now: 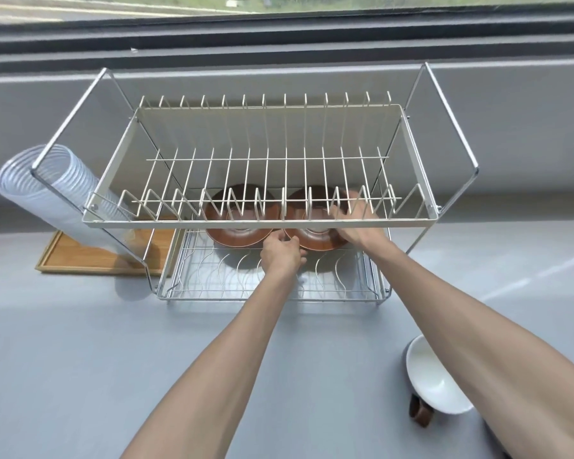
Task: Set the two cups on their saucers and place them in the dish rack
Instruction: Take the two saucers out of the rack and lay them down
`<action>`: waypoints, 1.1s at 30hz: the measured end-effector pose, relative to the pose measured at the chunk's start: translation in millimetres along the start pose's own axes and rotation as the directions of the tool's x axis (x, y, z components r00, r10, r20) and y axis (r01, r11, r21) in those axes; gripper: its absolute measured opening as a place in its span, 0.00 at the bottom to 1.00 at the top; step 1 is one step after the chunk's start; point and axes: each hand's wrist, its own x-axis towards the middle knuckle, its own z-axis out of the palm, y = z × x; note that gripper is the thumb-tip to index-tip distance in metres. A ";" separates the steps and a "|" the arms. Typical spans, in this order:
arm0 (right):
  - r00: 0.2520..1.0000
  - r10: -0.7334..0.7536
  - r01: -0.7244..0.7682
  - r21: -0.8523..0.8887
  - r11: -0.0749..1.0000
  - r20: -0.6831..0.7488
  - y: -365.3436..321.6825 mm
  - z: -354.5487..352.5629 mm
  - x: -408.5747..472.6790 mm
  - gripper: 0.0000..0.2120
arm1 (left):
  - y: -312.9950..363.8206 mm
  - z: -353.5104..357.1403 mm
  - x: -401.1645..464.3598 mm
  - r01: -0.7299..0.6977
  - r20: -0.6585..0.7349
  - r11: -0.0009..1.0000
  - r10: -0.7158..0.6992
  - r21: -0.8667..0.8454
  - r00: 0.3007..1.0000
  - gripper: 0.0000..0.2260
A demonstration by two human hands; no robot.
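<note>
1. Far left, a ribbed clear tube (pixel 43 190) leans against the rack's left end, its foot on a wooden tray (pixel 90 256) at the worktop's (pixel 80 359) back-left. Neither blocks us.
2. The rack (pixel 279 223) stands at the worktop's back edge. It has two tiers: a cream upper tier, bare, and a chrome lower tier holding the load.
3. The left saucer (pixel 237 235) sits at the back of the lower tier. A clear cup seems to stand on it, but the upper tier's front rail crosses it, so we cannot tell for sure. We judge it already placed, being hands-free.
4. Our left hand (pixel 283 256) reaches under the rail, fingers curled at the near-left rim of the right saucer (pixel 315 240), pinching it.
5. Our right hand (pixel 352 223) holds the saucer's right side, fingertips showing through the upper wires. We cannot tell whether they touch the cup (pixel 314 230) itself.
6. We judge the two-hand hold keeps cup and saucer level while they settle on the wires, just beside the left saucer.
7. In the way: the upper tier's front rail hangs low, leaving a narrow gap. Pulling our hands out needs care, or a wrist could knock the cup.
8. Near-right corner, a white bowl (pixel 434 379) sits partly under our right arm, with a brown thing (pixel 420 412) at its edge. Both are well apart from the rack.
</note>
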 end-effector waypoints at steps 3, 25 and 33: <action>0.980 -0.064 0.057 -0.041 0.998 -0.187 -6.2 1.6 -11.5 0.27 | -2.4 -3.1 -5.8 -0.018 0.016 1.000 0.018 -0.015 1.000 0.19; 0.992 -0.055 0.057 0.022 0.998 -0.113 12.5 19.9 -132.0 0.31 | -45.9 -94.2 -94.9 -0.142 0.189 0.987 0.153 -0.071 0.970 0.13; 0.996 -0.071 0.073 0.034 0.997 -0.057 27.7 48.7 -185.0 0.29 | -87.5 -135.8 -136.3 -0.153 0.189 0.983 0.169 -0.099 0.967 0.12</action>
